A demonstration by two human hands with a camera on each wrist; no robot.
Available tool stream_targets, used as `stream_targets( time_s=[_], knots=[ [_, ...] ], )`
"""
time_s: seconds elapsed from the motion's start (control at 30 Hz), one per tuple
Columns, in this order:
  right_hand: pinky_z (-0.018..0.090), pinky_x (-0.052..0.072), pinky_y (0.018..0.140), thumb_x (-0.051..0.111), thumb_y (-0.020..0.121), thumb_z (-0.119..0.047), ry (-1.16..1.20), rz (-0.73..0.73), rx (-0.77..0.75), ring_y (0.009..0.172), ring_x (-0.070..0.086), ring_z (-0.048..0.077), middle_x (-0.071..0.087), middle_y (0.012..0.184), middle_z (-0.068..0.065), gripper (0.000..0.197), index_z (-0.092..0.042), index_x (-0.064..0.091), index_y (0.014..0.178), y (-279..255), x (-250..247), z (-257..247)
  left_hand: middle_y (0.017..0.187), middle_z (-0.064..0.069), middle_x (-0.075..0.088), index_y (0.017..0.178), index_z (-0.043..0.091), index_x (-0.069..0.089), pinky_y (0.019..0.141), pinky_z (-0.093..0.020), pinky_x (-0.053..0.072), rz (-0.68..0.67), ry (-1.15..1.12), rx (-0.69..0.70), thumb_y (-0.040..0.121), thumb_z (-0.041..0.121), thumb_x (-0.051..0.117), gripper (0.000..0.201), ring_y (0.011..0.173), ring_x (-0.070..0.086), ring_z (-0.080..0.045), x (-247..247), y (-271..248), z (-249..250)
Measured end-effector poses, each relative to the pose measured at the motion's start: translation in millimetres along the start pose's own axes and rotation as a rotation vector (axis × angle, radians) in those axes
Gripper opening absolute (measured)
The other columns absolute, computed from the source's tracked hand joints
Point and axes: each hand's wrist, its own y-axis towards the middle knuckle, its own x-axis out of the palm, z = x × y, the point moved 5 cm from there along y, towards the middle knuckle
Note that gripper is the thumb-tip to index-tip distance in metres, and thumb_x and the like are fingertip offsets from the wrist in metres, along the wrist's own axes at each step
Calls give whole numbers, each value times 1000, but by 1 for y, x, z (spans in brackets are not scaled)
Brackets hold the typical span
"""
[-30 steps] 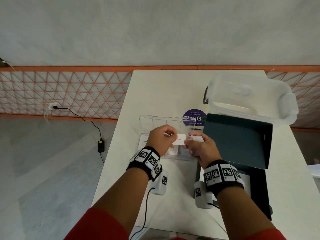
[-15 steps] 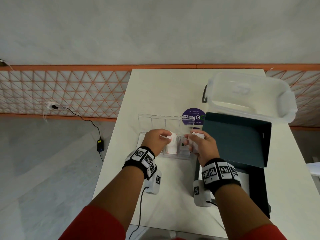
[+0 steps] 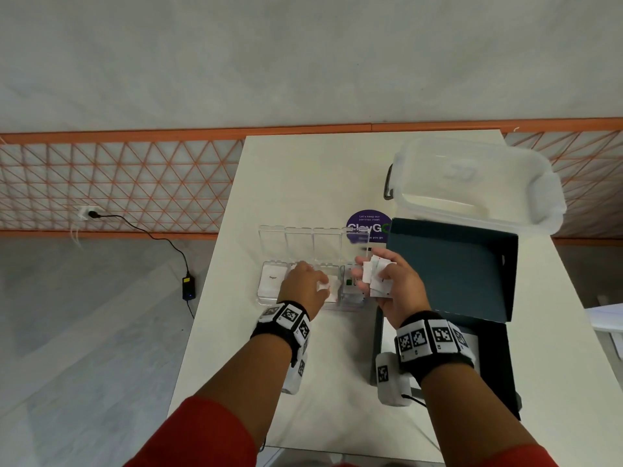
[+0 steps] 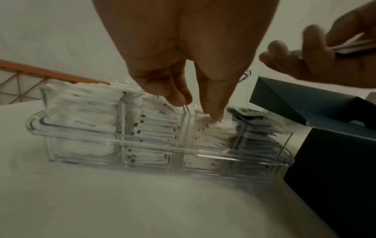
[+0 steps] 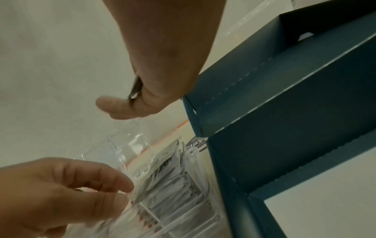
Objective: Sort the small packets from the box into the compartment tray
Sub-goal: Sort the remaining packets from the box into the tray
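while the left hand (image 3: 305, 281) pinches one packet (image 3: 332, 287) down into the compartment tray (image 4: 162, 141), the right hand (image 3: 392, 284) – beside the box (image 3: 451, 264) – grips a fan of packets (image 3: 376, 274) just right of it.

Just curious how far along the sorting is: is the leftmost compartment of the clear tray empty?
No. In the left wrist view the leftmost compartment of the clear tray is filled with a stack of white packets.
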Motion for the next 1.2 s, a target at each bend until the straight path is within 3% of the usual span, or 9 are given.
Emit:
stream_targets(
  time_s=[0.1,0.17,0.33,0.47,0.6,0.87,0.97,1.07,1.2],
  knots=[
    [46,61,72,37,91,14,-15,-57,6,92,72,38,68,112,23,44,-8,54,125,2,1,0,116,-1,50,107,22,68,93,-32,45,32,80,18,85,29,67,23,106,53,-20,1,0,0],
    [47,62,72,46,93,12,-73,-66,7,94,72,37,70,112,22,39,-10,56,124,1,0,1,115,0,49,106,21,67,91,-32,46,25,83,27,85,28,66,23,103,54,-20,-2,0,3],
    [33,58,56,64,91,1,-268,-50,15,87,73,34,74,104,18,21,-9,62,109,1,-5,5,95,10,52,89,20,64,73,-30,50,140,-194,162,82,7,55,17,77,55,-12,-26,-6,19],
    [25,47,44,76,84,-4,-483,-55,-20,61,65,24,69,77,13,18,-10,64,96,3,-4,7,83,17,61,93,35,63,60,-16,48,98,-446,215,83,21,61,18,68,56,-1,-35,-11,38],
    [22,41,41,78,80,0,-488,-100,-26,50,62,17,67,66,9,23,-9,63,95,3,2,7,78,13,69,96,38,65,64,-10,47,-7,-592,151,83,18,69,24,69,61,2,-32,-10,39],
    [21,42,40,71,80,11,-337,-15,-85,50,63,15,70,67,11,30,-10,65,101,4,0,-1,77,2,70,95,44,63,65,-29,55,-60,-644,116,78,7,65,41,73,68,-18,-38,-15,34],
    [22,42,41,72,79,9,-382,-13,-86,51,62,17,69,66,11,28,-12,66,97,3,1,1,85,8,70,97,42,61,67,-24,53,-47,-672,107,81,12,68,36,73,66,-11,-38,-16,33],
    [22,43,42,73,81,5,-430,-44,-94,48,60,17,68,64,13,24,-12,66,96,1,4,4,80,12,67,94,41,64,68,-28,57,-11,-630,87,82,11,68,33,70,62,-6,-40,-15,30],
    [22,45,42,75,81,3,-467,-32,-108,50,62,17,70,66,10,22,-12,66,96,1,7,5,82,15,62,105,36,67,62,-7,44,-63,-441,155,81,10,65,35,64,54,4,-41,-19,28]
  ],
)
